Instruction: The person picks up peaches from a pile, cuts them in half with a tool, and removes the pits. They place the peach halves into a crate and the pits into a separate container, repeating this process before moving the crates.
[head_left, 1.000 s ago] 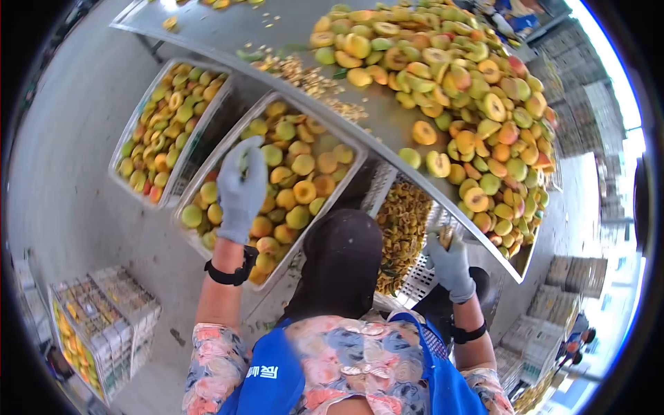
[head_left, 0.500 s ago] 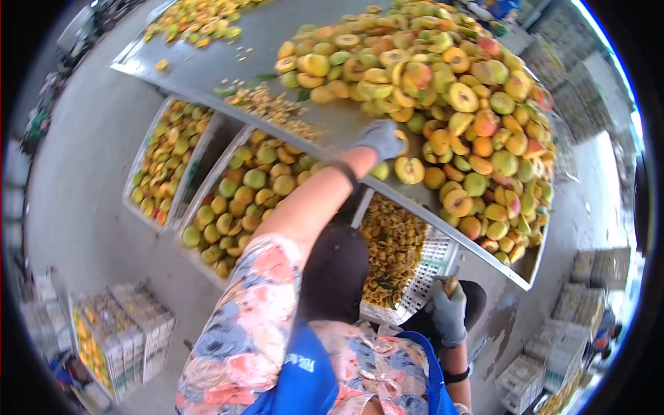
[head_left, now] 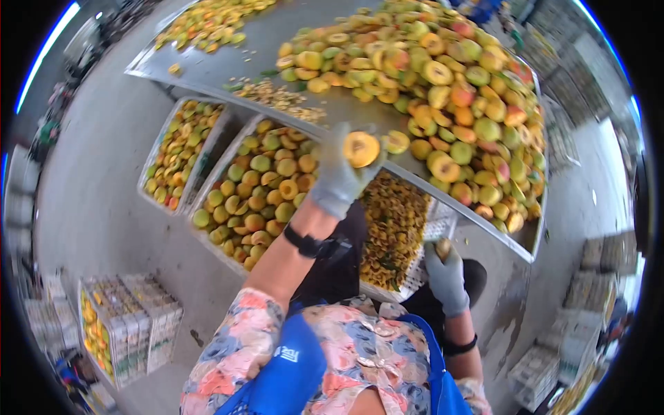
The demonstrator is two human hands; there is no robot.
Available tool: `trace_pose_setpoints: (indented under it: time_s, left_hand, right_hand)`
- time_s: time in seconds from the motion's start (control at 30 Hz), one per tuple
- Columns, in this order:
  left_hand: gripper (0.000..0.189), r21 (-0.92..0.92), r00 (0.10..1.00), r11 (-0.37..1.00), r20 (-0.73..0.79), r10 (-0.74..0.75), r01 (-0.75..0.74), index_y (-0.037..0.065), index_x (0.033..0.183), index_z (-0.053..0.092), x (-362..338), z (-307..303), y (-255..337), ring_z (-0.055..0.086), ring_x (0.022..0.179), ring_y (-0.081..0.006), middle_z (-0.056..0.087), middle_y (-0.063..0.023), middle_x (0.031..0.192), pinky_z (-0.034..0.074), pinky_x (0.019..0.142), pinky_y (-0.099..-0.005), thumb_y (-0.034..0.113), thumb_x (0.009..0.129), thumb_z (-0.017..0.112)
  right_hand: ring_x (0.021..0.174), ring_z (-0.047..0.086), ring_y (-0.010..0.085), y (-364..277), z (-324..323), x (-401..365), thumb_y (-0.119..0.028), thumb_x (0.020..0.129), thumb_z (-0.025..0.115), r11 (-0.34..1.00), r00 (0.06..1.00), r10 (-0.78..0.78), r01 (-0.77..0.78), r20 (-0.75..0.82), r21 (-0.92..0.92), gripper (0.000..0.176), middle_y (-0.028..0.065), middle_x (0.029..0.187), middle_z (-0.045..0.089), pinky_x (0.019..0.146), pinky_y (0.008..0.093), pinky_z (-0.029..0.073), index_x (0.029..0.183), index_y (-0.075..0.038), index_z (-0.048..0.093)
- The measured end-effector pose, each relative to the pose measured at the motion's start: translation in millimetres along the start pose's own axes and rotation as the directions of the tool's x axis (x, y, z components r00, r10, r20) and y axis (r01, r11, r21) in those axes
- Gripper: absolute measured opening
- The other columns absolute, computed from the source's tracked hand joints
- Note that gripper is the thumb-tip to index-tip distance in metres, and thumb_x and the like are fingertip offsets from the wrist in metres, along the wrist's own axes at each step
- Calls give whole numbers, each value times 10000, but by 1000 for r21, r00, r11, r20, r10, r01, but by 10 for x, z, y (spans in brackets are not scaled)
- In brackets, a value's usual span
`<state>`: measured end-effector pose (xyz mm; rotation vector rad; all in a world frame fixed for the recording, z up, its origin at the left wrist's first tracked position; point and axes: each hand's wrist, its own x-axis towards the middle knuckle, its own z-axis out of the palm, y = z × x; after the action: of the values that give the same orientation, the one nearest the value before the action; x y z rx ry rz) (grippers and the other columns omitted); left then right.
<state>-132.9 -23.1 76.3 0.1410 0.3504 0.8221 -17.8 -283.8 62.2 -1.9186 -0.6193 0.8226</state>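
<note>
My left hand (head_left: 348, 169), in a grey glove, holds a halved peach (head_left: 361, 149) with its orange cut face up, above the near edge of the metal table (head_left: 332, 114). Another peach half (head_left: 396, 142) lies on the table just beyond the fingers. My right hand (head_left: 446, 277), also gloved, is closed low by my knee around a small brownish thing (head_left: 443, 247); I cannot tell what it is. Beside it stands a white plastic crate (head_left: 434, 232) filled with brown-yellow peach pits (head_left: 394, 221). A large heap of whole and halved peaches (head_left: 477, 117) covers the table's right side.
Left of my knees stand a crate of peaches (head_left: 259, 180) and a second crate of peaches (head_left: 181, 149). Small pale pieces (head_left: 280, 98) lie near the table edge, with more cut peaches (head_left: 214, 24) at the far left. Stacked crates (head_left: 131, 325) stand on the floor.
My left hand has drawn back from the heap toward me and the table edge, with a peach half now plainly in it. My right hand has risen slightly, still closed.
</note>
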Motion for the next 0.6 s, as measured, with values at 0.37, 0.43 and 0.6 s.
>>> trace_pose_setpoints:
  time_s: [0.37,0.43,0.6]
  left_hand:
    - [461,353,991,935,132,-12,-35,8,1201,617,-836,-31,-491,654,1005,-276,671,-129,1082,552,875,-403,411,1033,470]
    - [471,420,987,905,158,7,-74,-5,1206,605,-911,-41,-560,658,993,-276,670,-139,1082,552,878,-396,406,1041,447]
    - [465,519,984,844,168,54,-135,-11,1199,592,-1036,7,-732,667,967,-270,668,-151,1072,553,879,-383,393,1055,411]
  right_hand:
    - [727,637,450,-671,349,-217,-143,888,671,818,887,-447,459,119,-347,176,241,763,627,601,472,476,962,-22,566]
    - [739,637,459,-581,346,-230,-136,882,671,786,869,-472,490,145,-377,185,240,772,634,603,486,480,983,-23,564]
    - [741,636,465,-517,310,-268,-122,876,674,766,836,-528,545,150,-341,219,246,782,641,603,496,489,1027,-23,551]
